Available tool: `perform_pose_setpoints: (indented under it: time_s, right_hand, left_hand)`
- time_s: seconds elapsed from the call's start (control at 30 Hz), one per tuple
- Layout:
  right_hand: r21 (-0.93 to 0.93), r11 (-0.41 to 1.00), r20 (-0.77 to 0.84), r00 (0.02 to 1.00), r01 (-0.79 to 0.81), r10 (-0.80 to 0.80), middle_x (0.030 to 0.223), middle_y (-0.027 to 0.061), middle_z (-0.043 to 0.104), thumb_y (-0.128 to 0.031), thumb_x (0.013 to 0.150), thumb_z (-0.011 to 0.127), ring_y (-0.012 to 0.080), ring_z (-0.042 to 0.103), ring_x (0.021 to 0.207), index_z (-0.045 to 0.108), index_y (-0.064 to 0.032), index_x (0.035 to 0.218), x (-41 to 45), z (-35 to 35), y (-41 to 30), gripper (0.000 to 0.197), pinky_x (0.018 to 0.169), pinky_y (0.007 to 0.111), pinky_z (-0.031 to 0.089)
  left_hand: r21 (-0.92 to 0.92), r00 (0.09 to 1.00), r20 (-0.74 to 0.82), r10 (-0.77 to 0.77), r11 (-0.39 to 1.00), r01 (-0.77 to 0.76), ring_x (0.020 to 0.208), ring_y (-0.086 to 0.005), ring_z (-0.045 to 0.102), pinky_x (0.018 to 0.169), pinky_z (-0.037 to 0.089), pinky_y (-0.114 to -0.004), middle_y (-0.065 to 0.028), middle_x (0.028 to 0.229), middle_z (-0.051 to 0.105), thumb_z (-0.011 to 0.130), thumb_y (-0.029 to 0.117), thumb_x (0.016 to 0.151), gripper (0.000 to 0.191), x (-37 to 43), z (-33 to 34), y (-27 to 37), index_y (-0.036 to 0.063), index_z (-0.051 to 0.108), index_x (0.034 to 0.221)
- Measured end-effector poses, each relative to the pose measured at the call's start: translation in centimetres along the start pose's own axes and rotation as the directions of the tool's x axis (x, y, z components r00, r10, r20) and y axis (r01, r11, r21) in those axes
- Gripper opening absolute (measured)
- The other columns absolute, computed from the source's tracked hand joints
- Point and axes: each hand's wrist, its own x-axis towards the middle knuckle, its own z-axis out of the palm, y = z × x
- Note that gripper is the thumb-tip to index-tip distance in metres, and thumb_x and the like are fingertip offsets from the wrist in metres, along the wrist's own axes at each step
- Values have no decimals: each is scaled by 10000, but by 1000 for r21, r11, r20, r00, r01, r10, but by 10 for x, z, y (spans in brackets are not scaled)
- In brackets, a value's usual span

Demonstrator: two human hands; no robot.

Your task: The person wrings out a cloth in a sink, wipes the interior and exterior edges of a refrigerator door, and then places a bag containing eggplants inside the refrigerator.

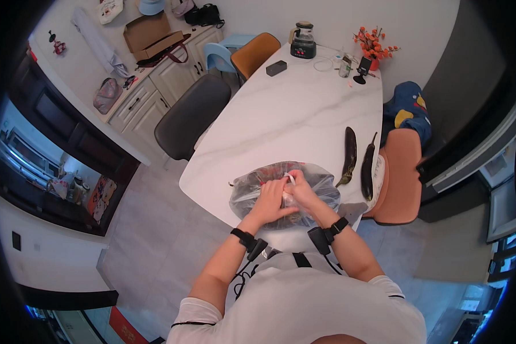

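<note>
A clear plastic bag [247,202] with dark contents rests on the near end of the table, right before me. A thin stem tip pokes out past its left side. My right hand [302,189] grips the gathered top of the bag, where a white twisted end [290,177] sticks up by the thumb and fingers. My left hand [270,198] is at the same gathered neck, its fingers curled over the plastic and its thumb stretched to the right. Two long dark eggplants lie right of the bag: one [349,150] close by, the other [368,172] along the table's right edge.
The white marble-patterned table [284,116] carries a glass kettle on a black base [303,41], a black box [276,68], a small black stand [362,71] and a vase of orange flowers [373,63]. A dark grey chair [193,114] and a salmon chair [400,176] flank it.
</note>
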Motion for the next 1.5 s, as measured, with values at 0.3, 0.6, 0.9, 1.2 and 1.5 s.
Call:
perform_pose_setpoints:
  time_s: [0.3,0.6,0.9,1.2,1.5]
  right_hand:
    - [-890,-228,452,832,395,-323,1400,173,289,-464,698,653,321,271,1295,433,-74,1257,-105,-6,-41,716,1021,506,223]
    - [-813,165,446,779,558,-441,1339,200,347,-362,797,596,339,337,1229,323,-17,1329,-160,12,-34,690,1020,408,266]
    - [-828,431,292,933,357,-213,646,202,565,-496,796,554,406,559,641,438,-77,1071,-269,-2,-35,514,555,486,430]
    - [-858,506,-131,914,90,-384,610,169,594,-418,890,443,363,586,556,516,-106,1058,-430,-83,-9,362,490,456,448]
    - [-763,611,-574,655,-209,-492,572,183,577,-386,875,488,397,570,533,614,-69,739,-540,-158,6,368,478,458,452]
  left_hand:
    - [-140,964,244,-104,980,141,634,-293,595,578,452,-400,-116,681,625,500,341,883,310,-10,21,-11,73,650,844]
    - [-612,855,411,-318,598,517,628,-57,477,538,400,-257,33,623,527,404,340,954,452,-62,6,18,-33,615,813]
    - [-494,802,590,-92,745,449,619,-33,440,578,410,-237,45,572,479,427,303,949,428,-98,-9,138,3,603,699]
    - [-376,514,856,61,755,537,642,-56,478,602,398,-214,14,667,551,484,168,898,276,-82,89,265,-1,612,721]
    - [-475,338,880,335,656,587,901,-74,380,775,319,-186,-11,1076,394,540,221,855,273,-18,185,375,94,443,1076]
